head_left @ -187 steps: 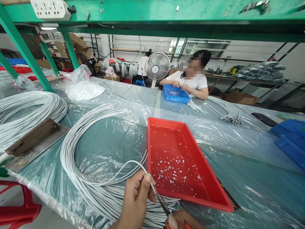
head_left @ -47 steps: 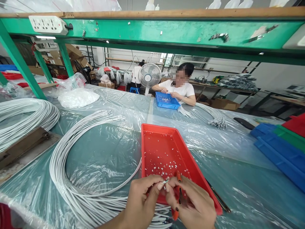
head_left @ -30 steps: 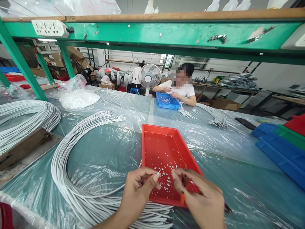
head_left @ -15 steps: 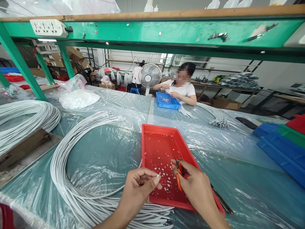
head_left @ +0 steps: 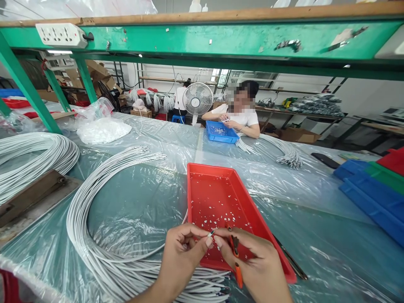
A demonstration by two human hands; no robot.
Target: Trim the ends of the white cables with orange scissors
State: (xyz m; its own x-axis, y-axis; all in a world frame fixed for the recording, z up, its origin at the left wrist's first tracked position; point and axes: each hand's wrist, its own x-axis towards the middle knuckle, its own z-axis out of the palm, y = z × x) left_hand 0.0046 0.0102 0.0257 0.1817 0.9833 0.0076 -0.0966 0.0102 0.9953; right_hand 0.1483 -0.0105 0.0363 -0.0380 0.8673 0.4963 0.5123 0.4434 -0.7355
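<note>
Between thumb and forefinger, my left hand [head_left: 186, 248] pinches the end of a white cable, its small dark and green wire tips [head_left: 211, 233] poking out. My right hand [head_left: 255, 256] has its thumb and forefinger at those tips, while orange-handled wire cutters [head_left: 236, 256] are tucked in the same palm, jaws pointing up and away from the cable. Both hands are over the near part of a red tray [head_left: 210, 168] strewn with tiny white scraps. Left of the tray lies a curved bundle of white cables [head_left: 78, 219], with several cut ends beneath my wrists.
A dark metal tool [head_left: 290, 259] lies along the tray's right side. Stacked blue bins [head_left: 372, 198] stand at the right, a cable coil [head_left: 63, 151] at the left. A green shelf beam [head_left: 189, 42] crosses above. Opposite, a co-worker [head_left: 246, 113] works over a blue tray [head_left: 221, 136].
My right hand has come left to the cable end, and its fingertips now meet my left hand's. The cutters have swung back into the palm. My left hand has hardly moved.
</note>
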